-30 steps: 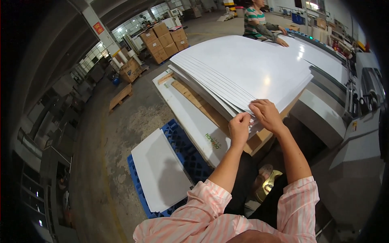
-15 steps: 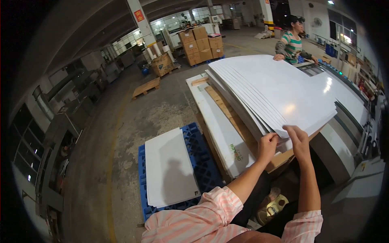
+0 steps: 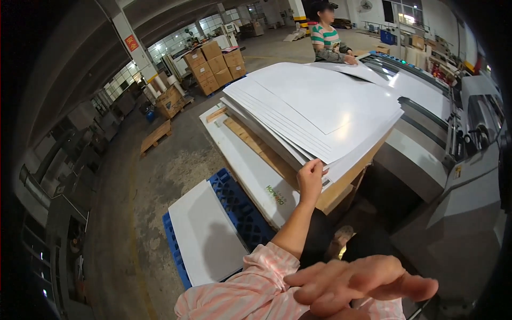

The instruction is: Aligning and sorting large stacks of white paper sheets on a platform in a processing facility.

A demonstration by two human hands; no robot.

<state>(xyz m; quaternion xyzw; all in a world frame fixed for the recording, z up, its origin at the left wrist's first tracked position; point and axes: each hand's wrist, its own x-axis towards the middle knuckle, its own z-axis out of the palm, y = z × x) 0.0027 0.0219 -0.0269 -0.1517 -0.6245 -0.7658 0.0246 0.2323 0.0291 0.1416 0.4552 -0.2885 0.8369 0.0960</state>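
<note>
A tall stack of large glossy white sheets (image 3: 298, 101), its left edges fanned in steps, lies in front of me. My left hand (image 3: 311, 178) pinches the near corner of the sheets, with thumb and fingers closed on it. Close to the camera, low in the picture, my right hand (image 3: 368, 282) is raised off the stack. Its fingers are spread and nothing is in it. Some of the sheets extend at the far right onto a machine bed.
A person (image 3: 326, 37) in a striped top stands at the stack's far side, hands by the sheets. A grey machine (image 3: 448, 213) borders my right. To the left, a blue pallet (image 3: 234, 205) carries more white sheets (image 3: 197, 229). Cardboard boxes (image 3: 213, 64) and a wooden pallet (image 3: 156, 136) stand farther off.
My right hand has let go of the sheet corner and come back toward me, opening. The left hand still holds the corner. My view has turned right.
</note>
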